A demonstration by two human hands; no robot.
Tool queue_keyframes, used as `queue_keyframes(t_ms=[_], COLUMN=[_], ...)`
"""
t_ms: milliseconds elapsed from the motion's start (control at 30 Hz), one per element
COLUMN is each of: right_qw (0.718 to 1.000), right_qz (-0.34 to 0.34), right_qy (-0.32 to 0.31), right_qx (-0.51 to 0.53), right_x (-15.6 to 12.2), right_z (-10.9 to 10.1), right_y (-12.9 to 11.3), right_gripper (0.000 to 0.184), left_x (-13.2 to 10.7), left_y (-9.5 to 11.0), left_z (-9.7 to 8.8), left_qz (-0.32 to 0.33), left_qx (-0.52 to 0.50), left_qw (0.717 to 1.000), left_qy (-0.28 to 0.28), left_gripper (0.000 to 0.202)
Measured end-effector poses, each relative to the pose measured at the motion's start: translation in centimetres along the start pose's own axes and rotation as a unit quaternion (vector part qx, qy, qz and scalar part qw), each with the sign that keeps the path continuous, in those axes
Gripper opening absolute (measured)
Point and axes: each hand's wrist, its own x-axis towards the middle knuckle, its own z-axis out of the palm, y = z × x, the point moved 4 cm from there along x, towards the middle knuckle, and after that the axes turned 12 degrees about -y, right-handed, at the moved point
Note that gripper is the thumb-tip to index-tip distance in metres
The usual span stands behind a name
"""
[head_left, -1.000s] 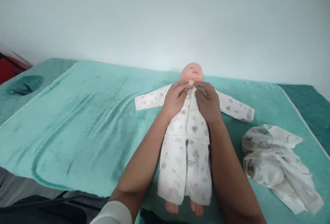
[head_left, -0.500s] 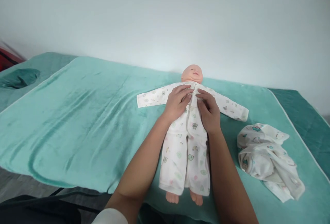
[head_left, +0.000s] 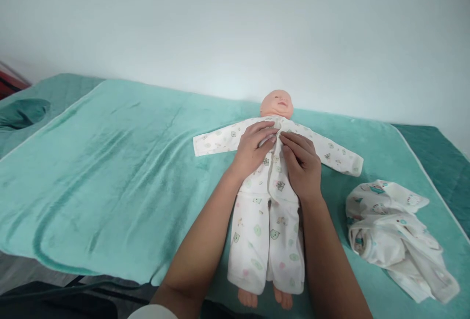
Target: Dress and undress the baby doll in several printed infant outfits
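Observation:
A baby doll (head_left: 277, 104) lies on its back, head toward the wall, with bare feet showing below its trousers. It wears a white printed long-sleeved shirt (head_left: 336, 156) and matching trousers (head_left: 249, 240). On the upper chest, my left hand (head_left: 254, 148) has its curled fingers on the left side of the shirt's front opening, fingertips at the edge. Opposite it, my right hand (head_left: 301, 159) pinches the other front edge, fingers pressed together. The fingertips of both hands nearly meet, and what lies beneath them is hidden. Below the hands the front edges run down to the trousers.
A crumpled white printed cloth garment (head_left: 400, 240) lies right of the doll. Beneath everything is a turquoise plush cover (head_left: 121, 172) with soft folds, over a darker green bed (head_left: 440, 162). A pale wall (head_left: 220, 30) stands behind the far edge.
My right fingers have drawn closer together at the shirt's front edge. My left hand stays nearly in place. The view has shifted slightly, so the doll and crumpled garment appear a little larger and lower.

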Motion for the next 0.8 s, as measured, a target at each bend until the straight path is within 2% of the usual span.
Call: queue_keyframes(t_ms=[300, 600, 800], right_qw=[0.998, 0.995, 0.996], right_qz=[0.015, 0.018, 0.024], right_qy=[-0.045, -0.079, -0.071], right_qx=[-0.029, -0.066, -0.054], right_x=[-0.09, -0.17, -0.18], right_z=[0.44, 0.65, 0.68], right_y=[0.33, -0.13, -0.15], right_gripper=[0.034, 0.037, 0.035], left_x=[0.01, 0.31, 0.59], left_y=[-0.61, -0.42, -0.32], left_z=[-0.18, -0.22, -0.20], left_qz=[-0.005, -0.015, -0.044], left_qx=[-0.083, -0.092, -0.098], left_qw=[0.996, 0.995, 0.994], left_qy=[0.014, 0.027, 0.035], left_gripper=[0.020, 0.014, 0.006])
